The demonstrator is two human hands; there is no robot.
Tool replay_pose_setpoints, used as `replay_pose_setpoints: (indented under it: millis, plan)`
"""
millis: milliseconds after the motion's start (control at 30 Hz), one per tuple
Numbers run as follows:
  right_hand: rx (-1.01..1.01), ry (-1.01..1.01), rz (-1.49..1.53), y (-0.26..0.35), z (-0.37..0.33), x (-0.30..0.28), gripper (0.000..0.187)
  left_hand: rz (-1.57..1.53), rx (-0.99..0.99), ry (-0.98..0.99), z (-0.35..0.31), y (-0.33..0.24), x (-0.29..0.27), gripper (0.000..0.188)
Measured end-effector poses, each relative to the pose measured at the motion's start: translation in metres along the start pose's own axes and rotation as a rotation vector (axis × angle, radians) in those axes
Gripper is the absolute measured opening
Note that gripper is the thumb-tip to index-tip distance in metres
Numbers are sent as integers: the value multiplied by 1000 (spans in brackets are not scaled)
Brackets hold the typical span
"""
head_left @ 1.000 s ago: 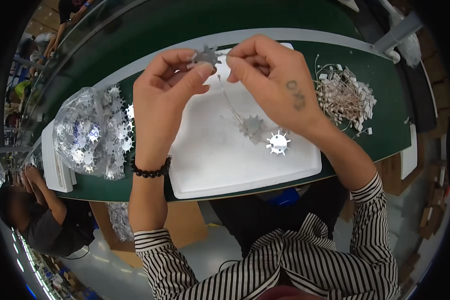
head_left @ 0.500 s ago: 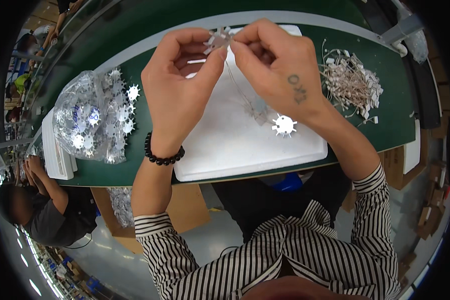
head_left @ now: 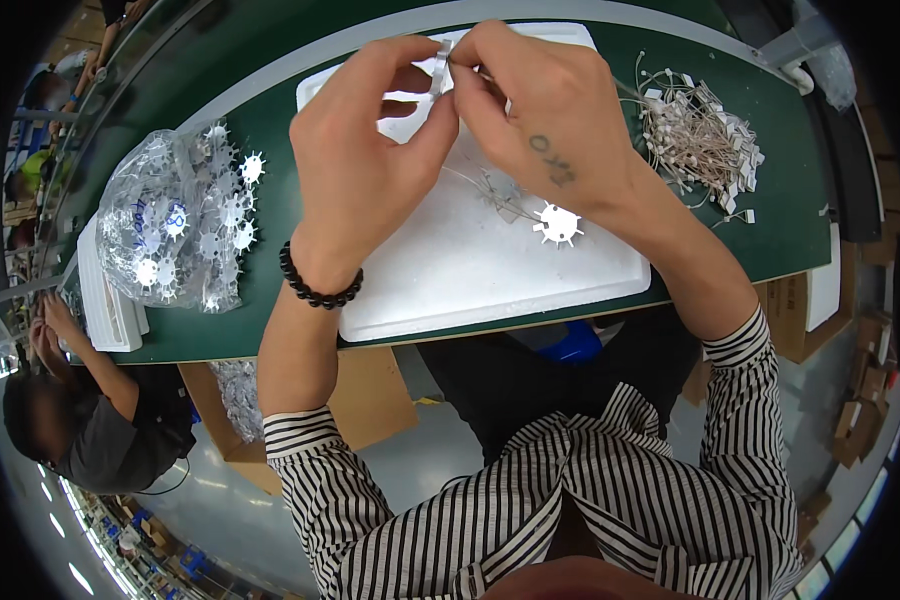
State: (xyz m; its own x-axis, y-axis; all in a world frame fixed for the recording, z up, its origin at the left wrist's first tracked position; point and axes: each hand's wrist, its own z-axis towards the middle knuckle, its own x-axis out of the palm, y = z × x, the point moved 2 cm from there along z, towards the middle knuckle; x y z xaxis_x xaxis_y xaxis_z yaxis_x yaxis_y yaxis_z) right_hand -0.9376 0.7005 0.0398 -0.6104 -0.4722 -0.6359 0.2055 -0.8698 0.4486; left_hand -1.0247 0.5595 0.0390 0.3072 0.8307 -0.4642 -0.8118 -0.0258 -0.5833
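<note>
Above the white foam tray (head_left: 490, 285), my left hand (head_left: 365, 140) pinches a silvery toothed metal disc (head_left: 440, 68) between thumb and fingers, turned almost edge-on. My right hand (head_left: 540, 110) is closed against the disc's right side, its thumb and forefinger pinching a thin wire lead (head_left: 486, 75) whose end is hidden by the fingers. Below my hands, a bright toothed disc (head_left: 558, 226) lies on the tray. Beside it are thin wires (head_left: 485, 187) and a duller piece that I cannot make out clearly.
On the green table's left lies a clear plastic bag (head_left: 130, 215) with several toothed discs in and beside it. White foam pieces (head_left: 110, 290) stand at its left. A heap of wire leads with white connectors (head_left: 705, 145) lies right. A co-worker (head_left: 100, 430) sits at far left.
The disc in my left hand has turned from nearly face-on to edge-on. Both hands have shifted slightly up in the picture, and my right hand has tilted.
</note>
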Motion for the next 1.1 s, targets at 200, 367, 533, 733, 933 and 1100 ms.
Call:
replay_pose_setpoints:
  millis: [200, 367, 533, 733, 933, 1100]
  plan:
    - [63, -24, 305, -9, 3, 2, 6, -437, -385, -37, 3, -4, -1, 19]
    - [164, 77, 515, -7, 8, -4, 5, -494, -534, -33, 4, -7, -4, 21]
    - [352, 230, 881, -1, 14, -10, 7, -469, -448, 29, 4, -7, -11, 23]
    - [367, 308, 760, -22, 16, -20, 16, -548, -346, -87, 5, 3, -17, 23]
    - [255, 427, 849, -19, 19, -27, 30, -357, -364, 114, 8, -4, -20, 22]
    - [293, 476, 847, -23, 13, -18, 25, -520, -383, 160, 3, 4, -16, 22]
